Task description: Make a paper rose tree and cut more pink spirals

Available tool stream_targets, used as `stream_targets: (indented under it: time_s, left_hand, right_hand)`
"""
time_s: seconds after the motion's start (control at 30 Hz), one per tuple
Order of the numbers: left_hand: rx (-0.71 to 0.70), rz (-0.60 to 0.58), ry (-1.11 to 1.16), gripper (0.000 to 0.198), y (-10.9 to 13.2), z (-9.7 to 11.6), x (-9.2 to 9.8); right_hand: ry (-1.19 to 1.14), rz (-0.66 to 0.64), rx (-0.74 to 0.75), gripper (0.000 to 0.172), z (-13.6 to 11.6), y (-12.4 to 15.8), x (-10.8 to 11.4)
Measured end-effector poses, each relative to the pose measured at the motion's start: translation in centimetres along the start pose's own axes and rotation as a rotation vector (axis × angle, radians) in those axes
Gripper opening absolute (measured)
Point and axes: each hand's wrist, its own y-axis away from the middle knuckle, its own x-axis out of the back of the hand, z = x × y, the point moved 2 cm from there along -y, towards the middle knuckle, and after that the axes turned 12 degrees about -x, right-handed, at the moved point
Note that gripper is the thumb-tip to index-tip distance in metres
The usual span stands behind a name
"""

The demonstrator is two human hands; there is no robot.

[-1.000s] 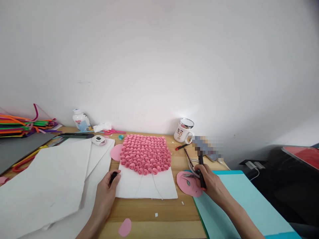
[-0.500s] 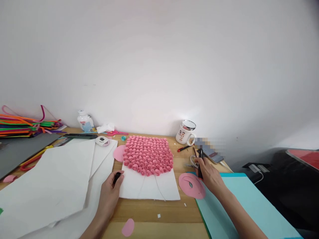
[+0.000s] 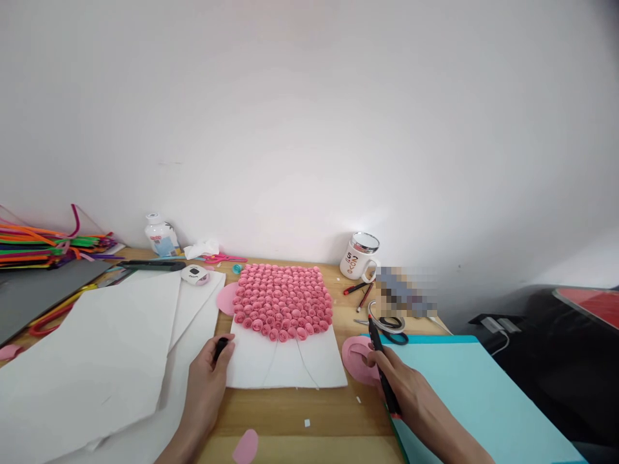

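My left hand (image 3: pixel 204 383) is closed around a small black marker cap (image 3: pixel 221 347) at the left edge of a white sheet (image 3: pixel 285 368). Rows of rolled pink paper roses (image 3: pixel 283 299) cover the sheet's upper part, and two thin drawn lines run down below them. In my right hand (image 3: pixel 411 394) is a black marker (image 3: pixel 387 383), its uncapped tip pointing up and away from me. That hand is over the pink spiral-cut paper (image 3: pixel 354 362) and the edge of the turquoise paper (image 3: pixel 474 386), apart from the white sheet.
Scissors (image 3: pixel 396 338) lie by a roll of tape (image 3: pixel 374 312) at right, with a mug (image 3: pixel 360 256) behind. White sheets (image 3: pixel 97 361) spread across the left side. A bottle (image 3: pixel 162 236) and pipe cleaners (image 3: pixel 53 243) stand near the wall.
My right hand has moved toward me with the marker, away from the scissors and tape, uncovering them. My left hand still holds the cap; the view has shifted slightly.
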Motion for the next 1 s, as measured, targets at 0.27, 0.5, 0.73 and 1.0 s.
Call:
stream_targets:
  time_s: [0.27,0.5,0.73,1.0]
  left_hand:
    - [-0.003,0.016,-0.017,0.048,0.1,0.4,0.0]
    - [-0.004,0.000,-0.038,0.047,0.0,0.4,-0.1]
    - [0.019,-0.011,-0.024,0.048,0.0,0.6,-0.2]
    - [-0.079,-0.035,-0.100,0.041,0.0,0.7,-0.2]
  right_hand:
    - [0.024,0.145,-0.332,0.035,1.2,-1.8,-0.8]
    - [-0.009,0.280,-0.452,0.023,-0.8,-2.0,-2.1]
    - [0.015,0.232,-0.514,0.042,-0.8,-3.4,-1.4]
    - [0.080,0.261,-0.481,0.036,-0.2,-4.1,-1.9]
